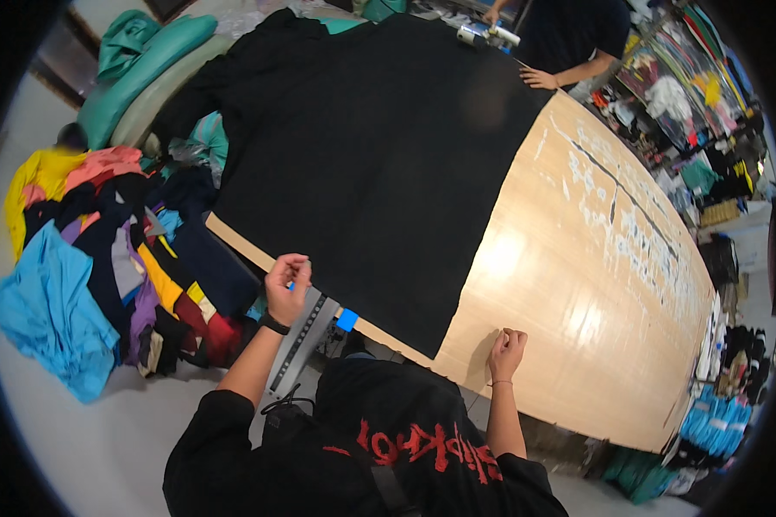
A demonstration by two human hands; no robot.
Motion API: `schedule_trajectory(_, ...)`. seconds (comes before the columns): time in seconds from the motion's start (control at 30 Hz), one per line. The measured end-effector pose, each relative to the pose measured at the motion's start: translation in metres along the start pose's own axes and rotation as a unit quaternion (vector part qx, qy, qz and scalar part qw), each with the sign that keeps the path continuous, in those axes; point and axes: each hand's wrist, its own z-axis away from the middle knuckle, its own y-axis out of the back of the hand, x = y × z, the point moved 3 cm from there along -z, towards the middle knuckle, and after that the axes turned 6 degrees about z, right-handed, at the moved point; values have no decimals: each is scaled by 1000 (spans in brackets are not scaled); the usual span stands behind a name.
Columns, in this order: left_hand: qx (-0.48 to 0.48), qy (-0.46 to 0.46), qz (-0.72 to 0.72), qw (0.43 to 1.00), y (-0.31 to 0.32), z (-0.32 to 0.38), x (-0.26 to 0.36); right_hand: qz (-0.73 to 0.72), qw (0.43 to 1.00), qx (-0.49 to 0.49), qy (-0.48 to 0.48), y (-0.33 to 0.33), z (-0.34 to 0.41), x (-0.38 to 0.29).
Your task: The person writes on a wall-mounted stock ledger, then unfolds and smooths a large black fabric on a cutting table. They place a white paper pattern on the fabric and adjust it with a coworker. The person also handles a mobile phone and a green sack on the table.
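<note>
Black fabric (375, 174) lies spread over the left and middle part of a pale wooden table (543, 278). My left hand (289, 289) is raised at the near left edge of the cloth, fingers curled; whether something small is between them cannot be told. Below it a grey strip with a row of dark holes (304, 339) slants down from the table edge, beside a small blue piece (347, 320). My right hand (507, 353) hovers over or rests on bare wood, right of the cloth's near corner, with curled fingers and nothing visible in them.
Across the table a co-worker's hand (538, 78) touches the cloth's far edge, near a white and metal device (488, 37). A pile of coloured garments (149, 265) lies left, green sacks (149, 71) behind it. Clothes and bundles (714, 420) crowd the right side.
</note>
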Motion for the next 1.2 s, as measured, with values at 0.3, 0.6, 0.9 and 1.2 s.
schedule_trajectory(0.3, -123, -3, -35, 992, -178, 50, 50, 118, 989, 1, 88, 13, -36, 53)
schedule_trajectory(0.6, -120, 291, 50, 948, -322, 18, -23, 124, 987, -69, 79, 9, -38, 69)
schedule_trajectory(0.9, 179, 410, 209, 869, -291, -17, -20, 126, 986, -78, 81, 8, -50, 68)
schedule_trajectory(1.2, 327, 397, 191, 836, -188, 37, 28, 134, 985, -71, 78, -1, -69, 77)
